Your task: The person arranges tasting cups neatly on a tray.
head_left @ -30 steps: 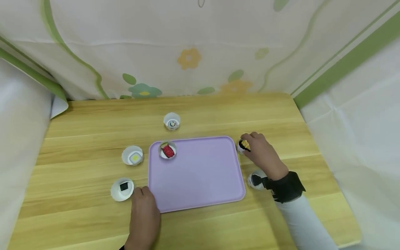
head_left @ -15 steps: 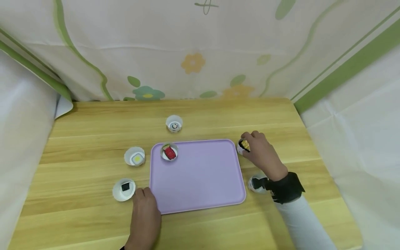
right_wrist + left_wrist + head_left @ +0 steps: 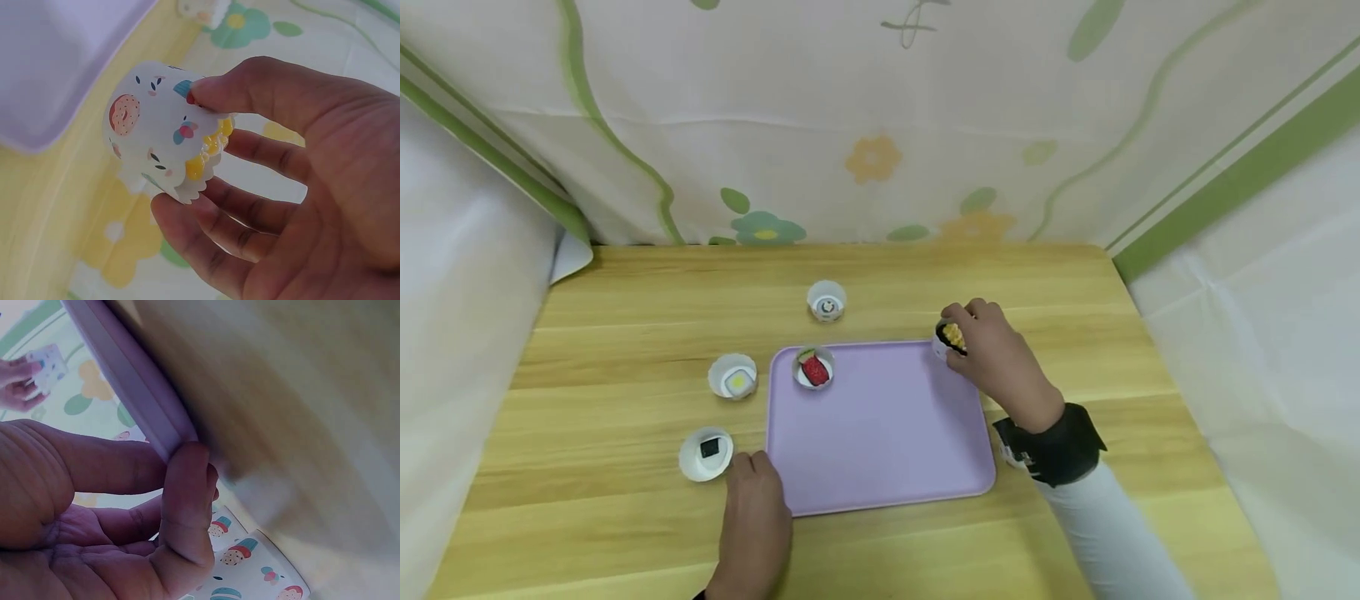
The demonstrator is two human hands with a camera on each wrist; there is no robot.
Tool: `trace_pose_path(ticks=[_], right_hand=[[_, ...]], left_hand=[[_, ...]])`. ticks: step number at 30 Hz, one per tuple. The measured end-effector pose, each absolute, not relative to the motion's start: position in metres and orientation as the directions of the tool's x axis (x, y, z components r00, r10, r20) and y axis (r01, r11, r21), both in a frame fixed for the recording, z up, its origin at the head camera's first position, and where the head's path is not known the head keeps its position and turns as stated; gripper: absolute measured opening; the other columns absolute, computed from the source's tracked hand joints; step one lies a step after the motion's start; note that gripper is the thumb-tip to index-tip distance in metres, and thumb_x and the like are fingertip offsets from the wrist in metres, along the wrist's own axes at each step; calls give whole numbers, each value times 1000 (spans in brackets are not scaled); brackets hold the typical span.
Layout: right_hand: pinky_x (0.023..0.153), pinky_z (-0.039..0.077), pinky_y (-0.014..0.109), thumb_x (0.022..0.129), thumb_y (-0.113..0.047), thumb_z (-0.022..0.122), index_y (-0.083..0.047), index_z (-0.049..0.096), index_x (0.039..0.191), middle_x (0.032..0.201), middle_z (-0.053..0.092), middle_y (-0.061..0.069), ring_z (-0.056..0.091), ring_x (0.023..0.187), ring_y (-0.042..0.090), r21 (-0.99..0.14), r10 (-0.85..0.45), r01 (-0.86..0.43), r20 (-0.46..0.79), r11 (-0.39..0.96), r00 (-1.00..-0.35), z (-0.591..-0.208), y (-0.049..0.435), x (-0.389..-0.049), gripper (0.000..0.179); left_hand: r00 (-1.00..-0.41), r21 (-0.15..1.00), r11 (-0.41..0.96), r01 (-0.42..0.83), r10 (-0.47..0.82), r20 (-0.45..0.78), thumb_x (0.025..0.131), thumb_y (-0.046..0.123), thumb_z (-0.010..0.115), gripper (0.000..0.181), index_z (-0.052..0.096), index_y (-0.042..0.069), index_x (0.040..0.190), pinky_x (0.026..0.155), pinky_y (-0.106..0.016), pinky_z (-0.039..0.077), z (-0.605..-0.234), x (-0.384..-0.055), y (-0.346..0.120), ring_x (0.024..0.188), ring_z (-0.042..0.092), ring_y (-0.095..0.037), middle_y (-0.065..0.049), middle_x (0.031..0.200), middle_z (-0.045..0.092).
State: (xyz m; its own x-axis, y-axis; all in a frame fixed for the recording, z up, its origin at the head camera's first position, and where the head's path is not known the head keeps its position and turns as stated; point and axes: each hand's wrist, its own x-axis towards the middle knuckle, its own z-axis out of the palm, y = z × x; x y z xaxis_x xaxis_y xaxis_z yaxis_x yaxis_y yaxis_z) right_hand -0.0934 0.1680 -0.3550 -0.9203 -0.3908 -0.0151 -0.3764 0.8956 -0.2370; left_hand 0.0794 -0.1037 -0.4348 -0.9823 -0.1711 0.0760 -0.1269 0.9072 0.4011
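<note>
My right hand (image 3: 1000, 354) grips a white paper baking cup (image 3: 150, 103) printed with small sweets, thumb on one side and fingers on the other. Inside the cup is a toy sushi piece (image 3: 953, 335) with a dark wrap and a yellow topping. Hand and cup are over the far right corner of a lilac tray (image 3: 880, 433). At the tray's near left corner, my left hand (image 3: 754, 521) pinches the rim between thumb and finger. On the tray, toward its far left, stands a cup with a red-topped sushi piece (image 3: 814, 371).
Left of the tray stand two paper cups, one with a yellow-centred white piece (image 3: 739, 382), one with a black-wrapped piece (image 3: 710, 447). Behind the tray is a cup with a roll (image 3: 827, 305). Another cup (image 3: 1010, 455) is mostly hidden under my right wrist. Curtains (image 3: 820, 117) surround the table.
My right hand has carried the yellow-topped sushi's cup from beside the tray leftward, over its far right corner. My left hand keeps its hold on the tray. The head view has shifted slightly.
</note>
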Motion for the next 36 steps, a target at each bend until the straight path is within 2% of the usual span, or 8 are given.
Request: trace_pose_path(ticks=[5, 14, 27, 32, 36], right_hand=[[53, 49, 32, 79, -19, 74, -9, 58, 124, 106, 55, 13, 49, 96, 29, -231, -417, -404, -9, 885, -909, -351, 150, -94, 49], [51, 47, 28, 78, -15, 72, -10, 60, 123, 104, 55, 10, 48, 91, 24, -227, -478, -463, -15, 857, -878, -350, 119, -92, 47], [62, 48, 25, 78, -16, 74, -9, 59, 123, 101, 56, 8, 45, 89, 21, -235, -540, -518, -35, 823, -841, -373, 82, -87, 47], [60, 48, 27, 78, -16, 74, -8, 59, 120, 100, 56, 10, 46, 88, 22, -229, -547, -526, -32, 819, -837, -380, 78, -84, 46], [57, 48, 27, 78, -16, 74, -8, 59, 120, 101, 57, 10, 47, 88, 22, -202, -541, -524, -37, 828, -840, -387, 78, -82, 45]], left_hand=[[-980, 400, 912, -96, -157, 121, 62, -21, 61, 24, 51, -15, 83, 67, -42, 48, -438, 78, -102, 78, 47, -34, -22, 79, 45], [-981, 405, 907, -113, -167, 100, 67, -21, 58, 19, 52, -15, 84, 65, -39, 49, -437, 73, -96, 77, 47, -31, -20, 80, 44], [-985, 410, 903, -126, -162, 54, 66, -21, 61, 22, 52, -15, 86, 66, -37, 52, -434, 71, -93, 80, 47, -30, -20, 82, 44], [-986, 395, 910, -125, -157, 50, 68, -20, 62, 21, 53, -15, 86, 65, -36, 52, -435, 74, -92, 80, 47, -29, -19, 82, 44], [-984, 384, 918, -100, -150, 101, 67, -21, 61, 20, 52, -14, 83, 63, -37, 51, -437, 76, -91, 78, 47, -30, -19, 80, 44]])
